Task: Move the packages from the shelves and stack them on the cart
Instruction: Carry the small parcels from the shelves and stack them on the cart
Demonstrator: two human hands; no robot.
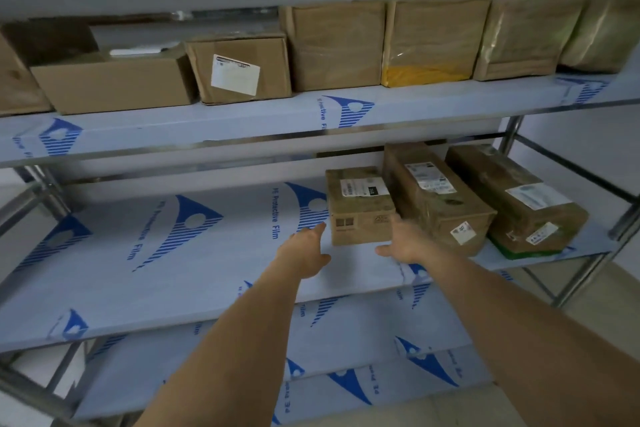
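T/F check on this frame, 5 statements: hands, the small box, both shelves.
1. Both hands reach toward the small box on the middle shelf. True.
2. The left hand already grips the box. False: its fingers are straight and lie just left of the box, holding nothing.
3. Three packages stand on the middle shelf, all at its right end. True: the small box, a taped box and a second taped box.
4. The upper shelf holds no packages. False: a row of cardboard boxes runs along it.
5. The right hand carries a package. False: it is open at the lower right corner of the small box.
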